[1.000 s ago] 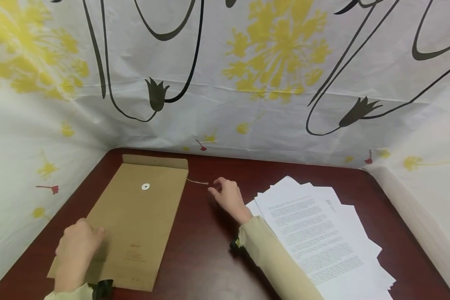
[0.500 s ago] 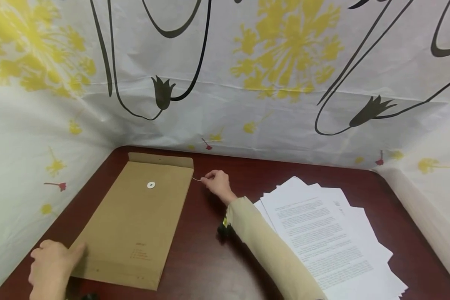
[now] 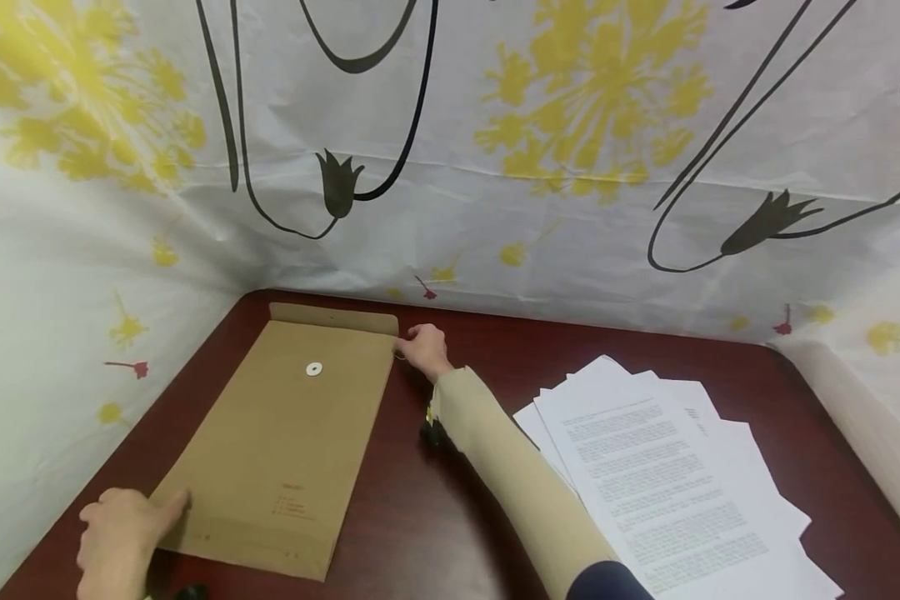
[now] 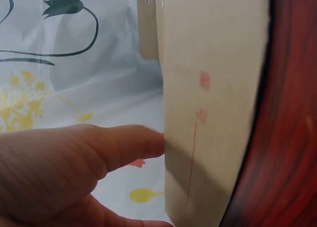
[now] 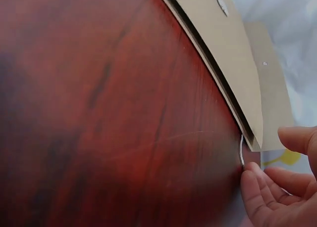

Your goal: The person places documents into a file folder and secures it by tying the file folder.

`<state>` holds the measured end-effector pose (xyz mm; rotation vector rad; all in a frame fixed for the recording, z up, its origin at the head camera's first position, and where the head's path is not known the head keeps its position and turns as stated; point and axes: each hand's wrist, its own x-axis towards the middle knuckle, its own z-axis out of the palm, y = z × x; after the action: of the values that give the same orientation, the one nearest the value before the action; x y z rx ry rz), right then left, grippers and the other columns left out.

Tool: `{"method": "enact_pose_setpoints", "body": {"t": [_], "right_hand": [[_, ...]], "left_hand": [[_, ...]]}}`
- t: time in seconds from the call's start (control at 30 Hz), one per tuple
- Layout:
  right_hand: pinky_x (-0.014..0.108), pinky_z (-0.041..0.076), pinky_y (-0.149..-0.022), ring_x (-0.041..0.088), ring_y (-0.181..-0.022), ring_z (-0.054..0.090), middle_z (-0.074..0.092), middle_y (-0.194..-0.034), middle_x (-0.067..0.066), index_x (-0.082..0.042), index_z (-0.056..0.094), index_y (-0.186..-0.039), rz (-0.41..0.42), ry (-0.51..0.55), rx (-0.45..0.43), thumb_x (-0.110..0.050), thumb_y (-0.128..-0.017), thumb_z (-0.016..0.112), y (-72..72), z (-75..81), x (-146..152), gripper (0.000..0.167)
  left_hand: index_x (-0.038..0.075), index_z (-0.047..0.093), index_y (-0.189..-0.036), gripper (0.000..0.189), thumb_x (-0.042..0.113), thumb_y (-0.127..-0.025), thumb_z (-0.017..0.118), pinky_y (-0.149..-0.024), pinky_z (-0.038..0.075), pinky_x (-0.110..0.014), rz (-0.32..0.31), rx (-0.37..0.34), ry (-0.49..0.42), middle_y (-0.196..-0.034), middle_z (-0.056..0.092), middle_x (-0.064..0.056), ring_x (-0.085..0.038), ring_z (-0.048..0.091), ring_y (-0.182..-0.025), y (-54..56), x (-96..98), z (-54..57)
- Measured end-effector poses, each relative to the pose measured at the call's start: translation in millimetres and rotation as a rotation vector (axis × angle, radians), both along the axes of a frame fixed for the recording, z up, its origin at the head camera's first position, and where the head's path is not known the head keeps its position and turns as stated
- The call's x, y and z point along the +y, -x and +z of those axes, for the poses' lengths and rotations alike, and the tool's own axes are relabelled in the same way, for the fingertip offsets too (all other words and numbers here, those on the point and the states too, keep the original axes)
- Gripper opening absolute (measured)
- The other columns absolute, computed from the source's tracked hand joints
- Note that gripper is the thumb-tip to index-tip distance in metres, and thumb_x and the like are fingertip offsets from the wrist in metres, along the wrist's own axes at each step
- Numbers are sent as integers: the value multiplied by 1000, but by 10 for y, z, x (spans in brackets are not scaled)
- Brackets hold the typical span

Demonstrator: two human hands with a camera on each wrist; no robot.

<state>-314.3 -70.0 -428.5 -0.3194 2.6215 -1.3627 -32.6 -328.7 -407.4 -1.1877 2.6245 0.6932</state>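
A brown paper document envelope (image 3: 270, 433) lies on the table, its flap (image 3: 333, 317) raised at the far end. It bears a round white button (image 3: 313, 369) and red print. My left hand (image 3: 120, 533) is at its near left corner, with the thumb (image 4: 133, 140) touching the envelope; the other fingers are mostly hidden in the left wrist view. At the far right corner is my right hand (image 3: 425, 348). A white string (image 5: 241, 153) runs from the envelope's edge into its curled fingers (image 5: 257, 190), while the thumb stays apart, beside the flap.
A fanned stack of white printed sheets (image 3: 667, 475) lies on the right of the dark red wooden table (image 3: 405, 492). White cloth (image 3: 450, 217) with yellow and dark flower patterns encloses the back and both sides.
My right hand has reached the loose string, gathered it and moved left to the flap's corner. My left hand has slid off the envelope's face to its near left corner.
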Motion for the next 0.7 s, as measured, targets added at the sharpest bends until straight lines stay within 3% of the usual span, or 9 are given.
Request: {"method": "enact_pose_setpoints", "body": {"t": [0.07,0.2,0.3,0.37,0.47,0.53,0.63,0.7], "right_hand": [[35,50,-81,21,-84,63,66,-104,20,6,63,-112,-1,-36,11,-21,-85,66,31,13,-24,38],[30,45,-68,16,-64,50,67,-85,20,5,67,-93,14,-69,-19,-19,-86,63,81,10,-51,26],[31,48,-72,18,-68,57,68,-89,16,1,69,-95,28,-58,-42,-18,-88,62,99,-16,-61,22],[34,51,-77,21,-79,63,68,-99,13,-1,69,-101,35,-59,-36,-18,-88,63,103,-25,-62,22],[34,51,-74,21,-80,63,66,-104,12,-2,69,-101,40,-86,-3,-16,-89,64,108,-14,-62,20],[29,49,-64,16,-65,57,65,-87,8,-3,69,-86,46,-110,29,-14,-89,63,118,-7,-54,13],[24,36,-51,10,-49,37,46,-58,0,-8,54,-61,63,-139,93,-12,-89,62,129,-7,-31,29],[25,29,-48,11,-46,29,33,-51,-1,-11,42,-56,86,-143,122,-11,-90,61,122,4,0,39]], "left_hand": [[-34,22,-108,87,41,-84,58,-68,42,-64,-5,-4,-6,-93,29,-44,-61,45,-85,-11,11,-15],[-33,25,-107,80,36,-84,58,-66,43,-64,-19,27,-1,-91,30,-43,-61,46,-83,-33,65,-32],[-34,28,-105,74,32,-85,57,-64,43,-63,-30,49,17,-90,32,-44,-61,46,-82,-44,106,-29],[-33,31,-104,70,29,-85,56,-63,44,-61,-35,55,23,-89,33,-44,-60,47,-81,-43,118,-21],[-27,44,-93,57,28,-84,57,-55,45,-55,-46,83,35,-83,41,-42,-54,51,-73,-42,99,-18],[-21,51,-84,48,26,-82,58,-50,45,-51,-48,120,57,-77,47,-37,-48,53,-65,-44,81,-16],[-16,55,-74,40,23,-80,60,-46,43,-49,-28,184,99,-68,52,-32,-42,54,-57,-49,63,-12],[-15,54,-70,37,21,-78,61,-45,43,-49,-8,224,133,-65,52,-31,-42,54,-56,-49,59,-2]]}}
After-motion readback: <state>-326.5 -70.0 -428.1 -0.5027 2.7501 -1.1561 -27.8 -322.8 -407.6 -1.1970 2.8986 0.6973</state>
